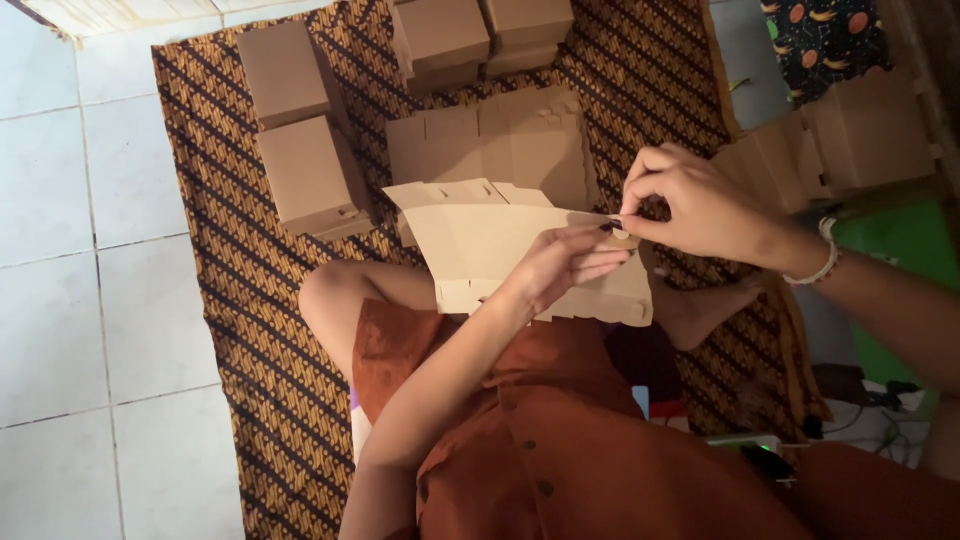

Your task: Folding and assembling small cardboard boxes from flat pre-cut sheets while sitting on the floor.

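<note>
I hold a flat brown cardboard box blank (480,250) over my lap, partly folded. My left hand (565,265) grips its upper right part from the front. My right hand (695,205) pinches a small tab at the blank's top right edge, fingertips close to those of the left hand. A stack of flat cardboard blanks (500,140) lies on the patterned mat (230,250) just beyond the held piece.
Two folded brown boxes (295,130) stand on the mat at the left, and more folded boxes (480,35) at the top. Further cardboard pieces (840,140) lie at the right. White floor tiles (90,250) border the mat on the left. Cables and a small device (760,450) lie at the lower right.
</note>
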